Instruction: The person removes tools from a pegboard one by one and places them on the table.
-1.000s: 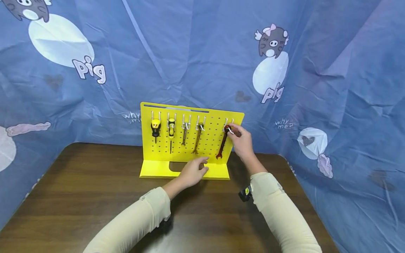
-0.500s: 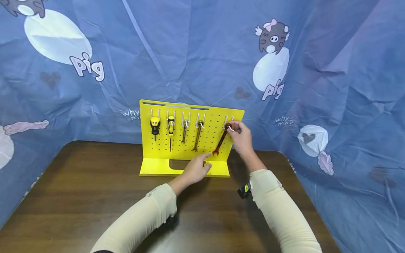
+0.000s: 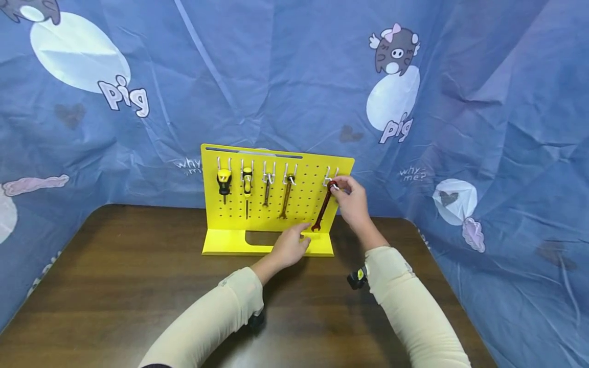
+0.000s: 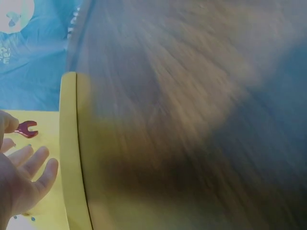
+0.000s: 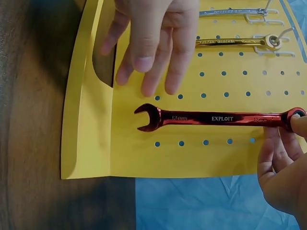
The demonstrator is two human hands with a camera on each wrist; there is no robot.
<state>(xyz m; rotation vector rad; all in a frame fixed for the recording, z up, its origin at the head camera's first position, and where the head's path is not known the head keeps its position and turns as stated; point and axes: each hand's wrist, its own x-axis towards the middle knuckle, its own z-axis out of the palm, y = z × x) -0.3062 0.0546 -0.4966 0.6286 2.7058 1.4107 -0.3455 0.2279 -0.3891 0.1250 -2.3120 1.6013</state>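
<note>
While the right hand (image 3: pixel 352 202) is pinching its ring end at a hook, the red wrench (image 3: pixel 323 208) is hanging against the yellow pegboard (image 3: pixel 276 202), long axis near-vertical, open jaw pointing down-left. The left hand (image 3: pixel 291 244), fingers relaxed, is hovering just below, holding nothing.

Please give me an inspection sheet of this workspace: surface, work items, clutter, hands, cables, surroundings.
Surface: dark wooden table.
Work items: red wrench against yellow pegboard, ring end up by a hook.
Clutter: two screwdrivers, two more wrenches hanging.
Hands: right hand pinches the red wrench's ring end; left hand, fingers straight, near its lower end, touch not clear.
Cables: nothing seen.
Surroundings: blue cartoon cloth behind and beside.
</note>
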